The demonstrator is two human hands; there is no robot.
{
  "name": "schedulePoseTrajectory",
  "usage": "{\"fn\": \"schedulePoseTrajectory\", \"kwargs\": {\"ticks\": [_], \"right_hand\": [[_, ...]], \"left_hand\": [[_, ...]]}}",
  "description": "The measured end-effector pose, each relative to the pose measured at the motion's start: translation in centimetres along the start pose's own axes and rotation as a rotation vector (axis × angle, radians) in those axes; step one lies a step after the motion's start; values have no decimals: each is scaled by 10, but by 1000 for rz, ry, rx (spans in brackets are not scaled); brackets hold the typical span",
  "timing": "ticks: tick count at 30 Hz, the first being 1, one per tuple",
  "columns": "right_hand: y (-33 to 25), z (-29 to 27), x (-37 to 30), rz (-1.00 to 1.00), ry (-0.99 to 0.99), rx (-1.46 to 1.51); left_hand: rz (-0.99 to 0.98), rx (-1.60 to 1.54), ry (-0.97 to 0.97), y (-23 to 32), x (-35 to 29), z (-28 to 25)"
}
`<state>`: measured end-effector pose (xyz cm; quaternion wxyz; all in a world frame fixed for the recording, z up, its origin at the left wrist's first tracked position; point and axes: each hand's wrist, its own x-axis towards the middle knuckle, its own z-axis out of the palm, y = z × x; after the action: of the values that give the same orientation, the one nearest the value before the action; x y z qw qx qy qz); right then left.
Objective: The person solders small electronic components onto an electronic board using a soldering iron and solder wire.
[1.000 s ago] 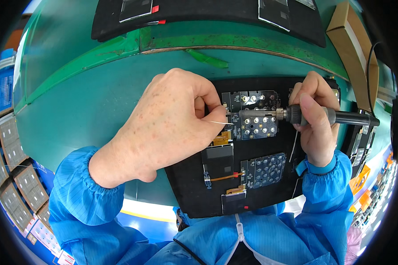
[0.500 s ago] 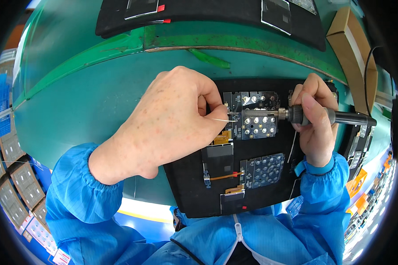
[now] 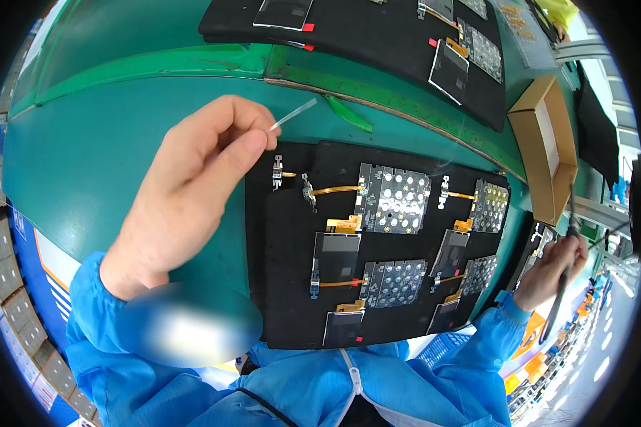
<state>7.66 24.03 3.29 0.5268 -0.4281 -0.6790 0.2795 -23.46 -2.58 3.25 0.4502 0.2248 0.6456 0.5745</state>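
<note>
The left hand [image 3: 181, 181] has drawn off left, pinched shut on a thin pale strip [image 3: 293, 114]; the right hand [image 3: 548, 276] has swung right, curled round a blurred soldering iron [image 3: 564, 288]. The far-left circuit board [image 3: 393, 198] lies on the black mat [image 3: 285, 242]; soldering seems paused, and parking the iron seems next.

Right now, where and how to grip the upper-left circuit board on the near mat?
Likely its right edge, pinched from the right: the circuit board lies flat on the black mat; that edge looks free, while an orange ribbon leaves the left.
</note>
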Motion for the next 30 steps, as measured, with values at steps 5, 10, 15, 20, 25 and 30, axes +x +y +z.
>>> {"fn": "schedulePoseTrajectory", "kwargs": {"ticks": [5, 10, 15, 20, 25, 30], "right_hand": [[13, -25, 20, 159, -86, -58], [-47, 34, -17, 348, -329, 388], [-51, 92, -55, 488, -849, 451], [-44, 100, -58, 551, -928, 472], [-42, 103, -58, 560, -947, 459], [-44, 104, -58, 531, -967, 424]], "left_hand": [[464, 830, 127, 3, -11, 14], [531, 852, 132, -2, -17, 34], [590, 916, 145, -12, -7, 44], [591, 937, 136, -16, -2, 47], [615, 967, 146, -17, 2, 46], [651, 981, 155, -17, 1, 45]]}}
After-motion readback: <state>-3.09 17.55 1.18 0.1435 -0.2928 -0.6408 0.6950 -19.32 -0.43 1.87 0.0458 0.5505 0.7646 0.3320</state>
